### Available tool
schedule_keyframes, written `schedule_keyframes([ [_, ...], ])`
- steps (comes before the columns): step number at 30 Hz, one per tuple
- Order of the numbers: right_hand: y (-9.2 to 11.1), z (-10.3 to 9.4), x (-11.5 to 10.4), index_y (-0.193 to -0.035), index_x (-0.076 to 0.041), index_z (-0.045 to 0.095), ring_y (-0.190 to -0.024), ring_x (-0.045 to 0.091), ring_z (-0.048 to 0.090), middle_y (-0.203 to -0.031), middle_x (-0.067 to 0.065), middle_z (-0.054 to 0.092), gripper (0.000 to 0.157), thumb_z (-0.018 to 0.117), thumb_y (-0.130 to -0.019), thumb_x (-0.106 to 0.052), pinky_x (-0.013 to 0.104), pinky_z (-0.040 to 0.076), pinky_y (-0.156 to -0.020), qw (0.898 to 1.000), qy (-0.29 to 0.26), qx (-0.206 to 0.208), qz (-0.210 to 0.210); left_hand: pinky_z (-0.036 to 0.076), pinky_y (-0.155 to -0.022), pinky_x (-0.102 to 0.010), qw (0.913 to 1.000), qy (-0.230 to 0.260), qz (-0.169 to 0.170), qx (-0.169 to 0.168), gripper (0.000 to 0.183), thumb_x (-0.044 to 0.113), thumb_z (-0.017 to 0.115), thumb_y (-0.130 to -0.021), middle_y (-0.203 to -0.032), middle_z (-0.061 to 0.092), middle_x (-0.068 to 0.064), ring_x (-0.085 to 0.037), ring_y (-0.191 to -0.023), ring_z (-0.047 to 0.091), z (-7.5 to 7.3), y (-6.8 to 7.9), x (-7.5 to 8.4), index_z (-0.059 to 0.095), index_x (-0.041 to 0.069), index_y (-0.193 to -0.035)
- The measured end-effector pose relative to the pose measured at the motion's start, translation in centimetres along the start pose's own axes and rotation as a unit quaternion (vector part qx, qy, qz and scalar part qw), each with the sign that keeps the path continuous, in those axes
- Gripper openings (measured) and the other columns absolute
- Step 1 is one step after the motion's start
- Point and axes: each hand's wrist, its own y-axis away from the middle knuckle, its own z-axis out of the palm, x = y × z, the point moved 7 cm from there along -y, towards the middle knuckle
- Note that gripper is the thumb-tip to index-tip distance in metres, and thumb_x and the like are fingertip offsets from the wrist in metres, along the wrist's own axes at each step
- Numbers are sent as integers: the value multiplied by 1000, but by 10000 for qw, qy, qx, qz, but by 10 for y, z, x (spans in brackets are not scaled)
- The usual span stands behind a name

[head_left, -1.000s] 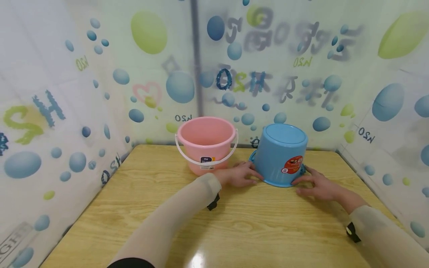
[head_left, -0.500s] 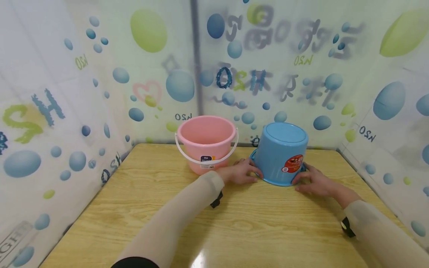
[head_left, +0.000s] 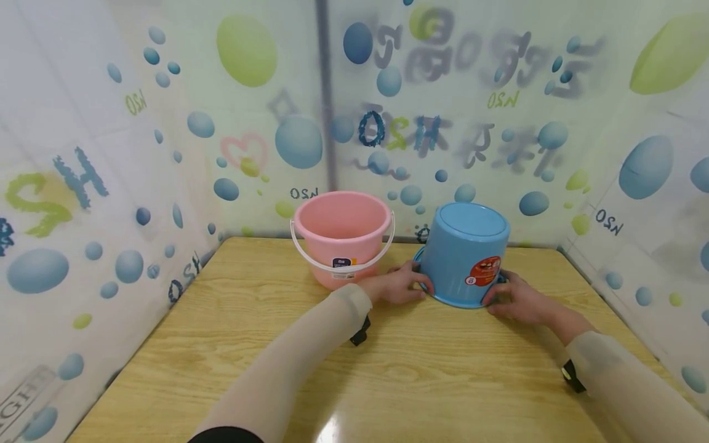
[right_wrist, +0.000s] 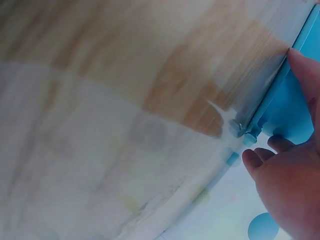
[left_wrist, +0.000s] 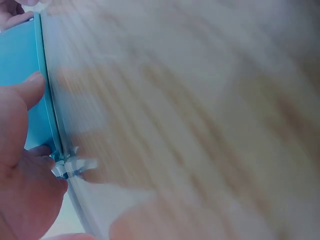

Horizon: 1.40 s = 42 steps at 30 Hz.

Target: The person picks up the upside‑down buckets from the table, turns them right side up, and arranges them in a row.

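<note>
1. From the head view, I see a blue bucket (head_left: 460,261) upside down, its rim on the wood-grain table (head_left: 421,369) and a red label (head_left: 485,272) on its wall. The left hand (head_left: 400,287) and the right hand (head_left: 520,300) are apart, gripping it low on opposite sides. Just beyond the left wrist a pink bucket (head_left: 354,248) stands upright, its white handle (head_left: 354,269) hanging across the front. Behind them is a wall (head_left: 476,37) printed with blue and green ovals.
2. In the left wrist view, the left thumb (left_wrist: 33,89) lies on the blue wall near the rim, with a fingertip by the handle mount (left_wrist: 64,166). Part of the other hand shows at the far side.
3. In the right wrist view, the right thumb (right_wrist: 301,65) reaches to the rim, while curled fingers (right_wrist: 260,156) sit beside the other mount (right_wrist: 251,135). The tabletop mirrors the bucket.
</note>
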Motion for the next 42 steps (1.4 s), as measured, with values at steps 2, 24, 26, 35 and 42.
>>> schedule_keyframes([
  [2, 0, 0, -1, -89, -23, 72, -141, 62, 17, -151, 41, 23, 7, 79, -89, -24, 82, 18, -107, 10000, -40, 21, -41, 17, -123, -58, 10000, 48, -16, 15, 13, 36, 57, -105, -163, 20, -21, -29, -157, 13, 0, 0, 0, 65, 37, -115],
  [24, -1, -13, -11, -85, -19, 70, -139, 64, 22, -148, 44, 27, 12, 81, -88, -22, 80, 26, -104, 9965, -290, 740, -247, 23, -114, -54, 9904, 595, -135, 1243, 12, 39, 75, -93, -157, 31, -15, -26, -151, 23, -13, 1, 1, 65, 34, -97],
  [26, 0, -14, -12, -86, -19, 70, -138, 64, 23, -148, 43, 28, 12, 81, -89, -23, 80, 26, -103, 9958, -356, 791, -288, 26, -111, -52, 9877, 599, -125, 1440, 10, 38, 74, -94, -155, 34, -15, -25, -149, 26, -14, 1, 2, 65, 33, -95],
  [35, 3, -19, -15, -93, -16, 68, -140, 62, 21, -151, 39, 27, 11, 77, -92, -22, 81, 27, -101, 9942, -649, 797, -324, 19, -122, -57, 9793, 981, 192, 1762, 8, 29, 73, -95, -163, 28, -16, -28, -156, 21, -21, 4, 5, 66, 26, -95],
  [42, 6, -22, -17, -96, -15, 67, -141, 60, 23, -152, 35, 32, 11, 76, -93, -22, 79, 29, -101, 9930, -729, 861, -343, 24, -126, -47, 9647, 1788, 677, 1809, 7, 18, 72, -96, -168, 22, -15, -34, -156, 20, -25, 8, 10, 66, 14, -97],
])
